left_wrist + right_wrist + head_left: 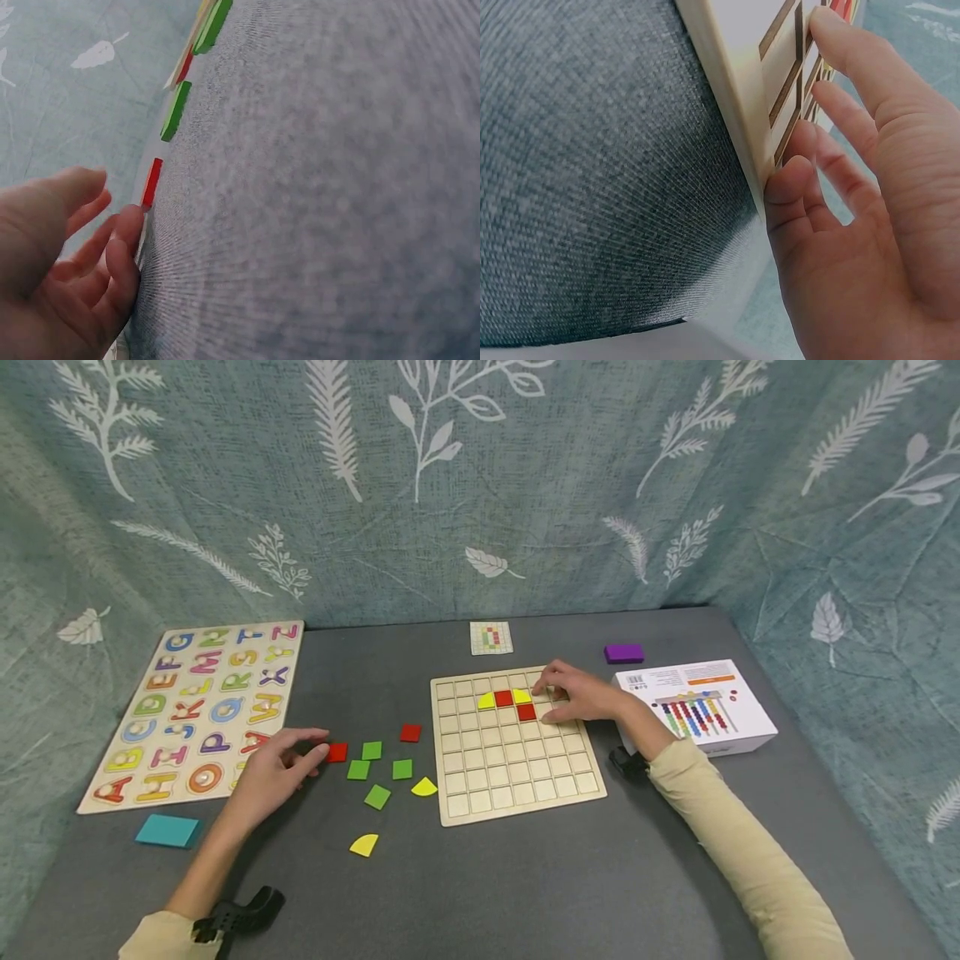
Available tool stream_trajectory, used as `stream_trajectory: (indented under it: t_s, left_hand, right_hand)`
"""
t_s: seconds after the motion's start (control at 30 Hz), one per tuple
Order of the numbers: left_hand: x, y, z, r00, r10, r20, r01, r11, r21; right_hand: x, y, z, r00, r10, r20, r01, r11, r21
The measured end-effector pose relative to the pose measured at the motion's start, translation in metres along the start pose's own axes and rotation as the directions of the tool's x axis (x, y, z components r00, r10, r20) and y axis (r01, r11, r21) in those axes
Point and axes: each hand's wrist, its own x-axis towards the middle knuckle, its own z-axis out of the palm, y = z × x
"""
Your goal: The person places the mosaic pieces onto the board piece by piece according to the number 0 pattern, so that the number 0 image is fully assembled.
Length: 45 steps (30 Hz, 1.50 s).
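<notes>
A wooden grid board lies on the table, bearing two yellow quarter-circle tiles and two red square tiles in its upper cells. My right hand rests at the board's right side, fingertips on the cells beside the lower red tile, nothing held. In the right wrist view the thumb and fingers lie along the board's edge. At the left, my left hand has its fingertips right beside a loose red square tile, with thumb and fingers apart. The left wrist view shows that red tile just beyond the fingertips.
Between left hand and board lie several green square tiles, another red tile and two yellow quarter-circles. A pattern card lies behind the board. Around stand an alphabet board, teal block, purple block and white box.
</notes>
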Motion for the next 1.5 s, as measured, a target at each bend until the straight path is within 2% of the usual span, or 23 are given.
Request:
stream_trajectory:
  t_s: [0.17,0.43,1.1,1.5]
  left_hand:
    - [0.000,-0.003,0.002,1.000,0.003,0.010,-0.004,0.997,0.078]
    - [0.004,0.003,0.002,0.998,0.008,0.068,-0.018,0.989,0.144]
    - [0.007,0.005,0.004,0.992,0.027,0.125,-0.046,0.986,0.159]
    - [0.011,0.006,0.003,0.982,-0.013,0.190,-0.022,0.983,0.181]
  right_hand:
    - [-0.001,-0.001,0.001,1.000,-0.012,-0.004,0.012,1.000,-0.004]
    - [-0.001,0.000,0.001,1.000,-0.010,-0.011,0.010,1.000,-0.013]
    - [0.001,0.002,0.002,1.000,0.003,-0.018,-0.004,0.999,-0.034]
    - [0.000,0.000,0.002,1.000,0.015,-0.015,-0.015,1.000,-0.016]
